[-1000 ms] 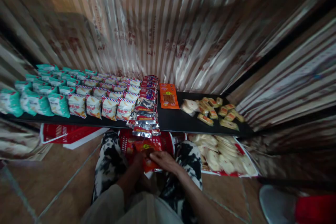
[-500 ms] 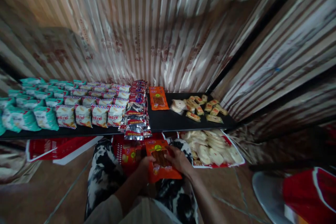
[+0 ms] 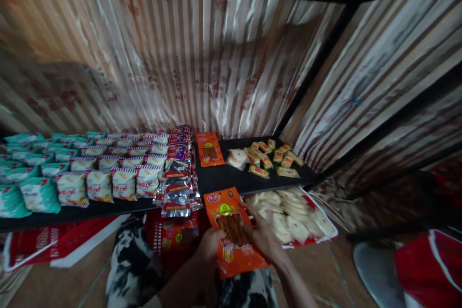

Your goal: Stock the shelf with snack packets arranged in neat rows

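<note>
Between my two hands is an orange snack packet (image 3: pixel 231 228) with a window showing brown sticks. My left hand (image 3: pixel 209 248) grips its left edge with the thumb on the front. My right hand (image 3: pixel 262 236) holds the right side, thumb over the window. The packet is tilted, its top near the front edge of the black shelf (image 3: pixel 212 182). A matching orange packet (image 3: pixel 210 149) lies on the shelf, just right of a stack of red and silver sachets (image 3: pixel 178 178). Below, by my left wrist, another orange packet (image 3: pixel 180 233) lies in a red container.
White snack bags (image 3: pixel 124 184) and teal bags (image 3: pixel 39 195) stand in rows at left. Small yellow packs (image 3: pixel 260 154) and a pale round pack (image 3: pixel 237 158) lie on the shelf's right. Pale packs (image 3: pixel 288 216) fill a red-edged box below. A red bag (image 3: pixel 426 264) is at right.
Both hands have raised the orange packet toward the shelf's front edge, and more of its front shows. The view has tilted up and shifted right.
</note>
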`<state>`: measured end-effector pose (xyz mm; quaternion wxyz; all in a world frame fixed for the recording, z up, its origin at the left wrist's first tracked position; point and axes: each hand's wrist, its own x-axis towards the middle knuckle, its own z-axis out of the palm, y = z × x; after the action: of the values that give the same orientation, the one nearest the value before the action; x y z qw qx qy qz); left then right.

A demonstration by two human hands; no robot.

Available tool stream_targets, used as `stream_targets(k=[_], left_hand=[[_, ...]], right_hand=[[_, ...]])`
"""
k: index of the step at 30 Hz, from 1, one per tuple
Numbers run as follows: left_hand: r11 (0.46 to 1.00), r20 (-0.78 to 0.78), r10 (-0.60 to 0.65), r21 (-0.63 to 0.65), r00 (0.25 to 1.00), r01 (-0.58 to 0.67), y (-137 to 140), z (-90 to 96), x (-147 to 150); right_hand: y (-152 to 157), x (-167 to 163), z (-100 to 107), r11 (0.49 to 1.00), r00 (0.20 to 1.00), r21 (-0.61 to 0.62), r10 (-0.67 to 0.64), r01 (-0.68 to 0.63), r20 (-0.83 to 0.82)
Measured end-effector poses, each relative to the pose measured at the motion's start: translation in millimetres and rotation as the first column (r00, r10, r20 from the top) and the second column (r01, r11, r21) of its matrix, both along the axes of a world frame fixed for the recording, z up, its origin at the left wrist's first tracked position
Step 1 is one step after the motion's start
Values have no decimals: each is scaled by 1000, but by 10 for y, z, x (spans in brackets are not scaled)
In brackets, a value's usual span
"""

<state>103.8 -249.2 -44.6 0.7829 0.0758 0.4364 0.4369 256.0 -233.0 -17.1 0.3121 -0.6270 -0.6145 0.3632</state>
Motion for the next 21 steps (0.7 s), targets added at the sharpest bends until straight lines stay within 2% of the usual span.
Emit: stream_targets(k=[5, 9, 12, 18, 21], left_hand=[[999, -20, -6, 53, 1000, 7, 206, 294, 75], [993, -220, 86, 102, 972, -65, 491, 386, 130], [986, -380, 143, 130, 914, -100, 760, 371, 149], [968, -528, 226, 218, 818, -127, 1380, 392, 120], [967, -668, 238, 228, 705, -110, 1704, 381, 72]], right_hand=[[191, 118, 23, 997, 998, 68, -40, 43, -44], [509, 126, -110, 988, 996, 130, -79, 82, -35], [820, 59, -224, 978, 997, 195, -76, 76, -10], [1522, -159, -267, 965, 997, 263, -36, 18, 62], [1874, -254, -221, 965, 989, 262, -42, 2, 144]])
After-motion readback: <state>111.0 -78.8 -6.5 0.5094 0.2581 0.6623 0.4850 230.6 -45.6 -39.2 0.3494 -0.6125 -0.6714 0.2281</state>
